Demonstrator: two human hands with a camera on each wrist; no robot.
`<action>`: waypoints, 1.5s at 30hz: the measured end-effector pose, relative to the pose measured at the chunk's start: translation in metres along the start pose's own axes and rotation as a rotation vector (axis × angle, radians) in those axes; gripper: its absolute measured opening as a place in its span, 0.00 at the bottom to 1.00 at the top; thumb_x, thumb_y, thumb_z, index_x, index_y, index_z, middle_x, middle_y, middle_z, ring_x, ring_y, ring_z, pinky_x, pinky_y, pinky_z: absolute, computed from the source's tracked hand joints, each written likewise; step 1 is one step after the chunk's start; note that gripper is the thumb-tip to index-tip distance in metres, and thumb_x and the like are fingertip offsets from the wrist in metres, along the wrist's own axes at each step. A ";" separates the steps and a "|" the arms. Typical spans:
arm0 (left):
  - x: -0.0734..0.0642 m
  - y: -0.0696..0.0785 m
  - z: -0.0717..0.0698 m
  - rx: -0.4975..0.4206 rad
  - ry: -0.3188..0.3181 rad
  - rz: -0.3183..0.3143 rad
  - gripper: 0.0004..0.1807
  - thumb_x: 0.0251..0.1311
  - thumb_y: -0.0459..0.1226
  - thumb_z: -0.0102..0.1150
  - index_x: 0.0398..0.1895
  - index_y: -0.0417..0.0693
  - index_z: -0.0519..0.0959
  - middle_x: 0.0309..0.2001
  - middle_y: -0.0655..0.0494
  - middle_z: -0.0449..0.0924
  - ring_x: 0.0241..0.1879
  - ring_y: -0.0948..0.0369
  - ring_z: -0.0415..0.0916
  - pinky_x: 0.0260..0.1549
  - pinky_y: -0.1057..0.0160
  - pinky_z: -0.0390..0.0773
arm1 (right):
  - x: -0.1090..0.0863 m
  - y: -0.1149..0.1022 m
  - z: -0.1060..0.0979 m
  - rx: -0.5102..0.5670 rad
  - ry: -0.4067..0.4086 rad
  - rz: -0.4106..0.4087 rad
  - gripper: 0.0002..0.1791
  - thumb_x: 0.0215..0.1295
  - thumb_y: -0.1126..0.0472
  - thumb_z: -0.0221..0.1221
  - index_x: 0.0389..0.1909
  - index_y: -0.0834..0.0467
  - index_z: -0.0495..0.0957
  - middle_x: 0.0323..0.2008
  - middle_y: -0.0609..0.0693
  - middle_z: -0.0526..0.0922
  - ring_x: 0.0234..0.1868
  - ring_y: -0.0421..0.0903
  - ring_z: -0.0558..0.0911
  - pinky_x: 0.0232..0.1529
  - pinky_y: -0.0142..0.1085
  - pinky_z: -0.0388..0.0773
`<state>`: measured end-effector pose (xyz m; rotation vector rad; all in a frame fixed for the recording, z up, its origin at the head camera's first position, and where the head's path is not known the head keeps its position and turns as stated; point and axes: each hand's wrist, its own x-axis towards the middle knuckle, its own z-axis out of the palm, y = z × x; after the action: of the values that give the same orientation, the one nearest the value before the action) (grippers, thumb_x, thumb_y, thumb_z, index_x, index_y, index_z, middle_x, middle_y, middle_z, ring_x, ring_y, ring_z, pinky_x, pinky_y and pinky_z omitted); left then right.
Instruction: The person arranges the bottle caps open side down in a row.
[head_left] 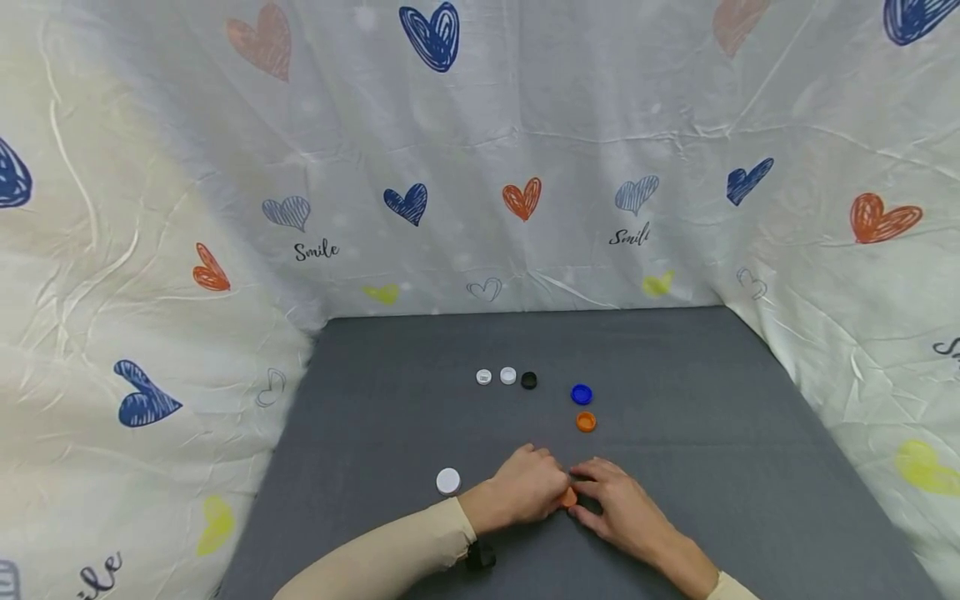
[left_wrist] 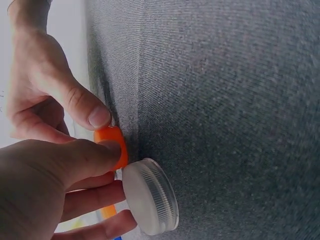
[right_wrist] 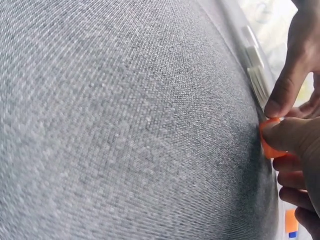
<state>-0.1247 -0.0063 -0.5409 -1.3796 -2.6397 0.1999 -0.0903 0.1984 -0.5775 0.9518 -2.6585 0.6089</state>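
Between my two hands is an orange bottle cap [head_left: 568, 497], low over the grey cloth. My left hand [head_left: 528, 483] pinches it from the left, its thumb [left_wrist: 102, 155] lying over the cap in the left wrist view. From the other side my right hand [head_left: 622, 508] pinches the same cap, its thumb [right_wrist: 285, 135] against the orange surface in the right wrist view. Fingers hide part of the cap. A white ribbed cap [left_wrist: 150, 197] stands close by the left fingers in the left wrist view; in the head view it lies left of the left wrist.
Toward the back of the grey-covered table [head_left: 412, 358] lie two small white caps [head_left: 507, 376], a black cap [head_left: 528, 381], a blue cap [head_left: 581, 394] and another orange cap [head_left: 586, 422]. A black object [head_left: 481, 557] sits partly behind the left sleeve. Heart-printed cloth [head_left: 480, 242] surrounds the table.
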 end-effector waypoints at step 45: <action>0.068 -0.070 -0.025 -0.214 0.035 -0.210 0.20 0.56 0.53 0.71 0.47 0.54 0.87 0.39 0.62 0.86 0.38 0.62 0.83 0.35 0.62 0.82 | 0.067 0.061 -0.063 -0.160 0.005 0.077 0.24 0.56 0.52 0.74 0.50 0.62 0.85 0.48 0.55 0.87 0.52 0.54 0.84 0.58 0.53 0.77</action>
<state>-0.2143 0.0107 -0.4983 -1.1345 -2.8173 -0.1341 -0.1748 0.2340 -0.5161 0.8059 -2.7017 0.4058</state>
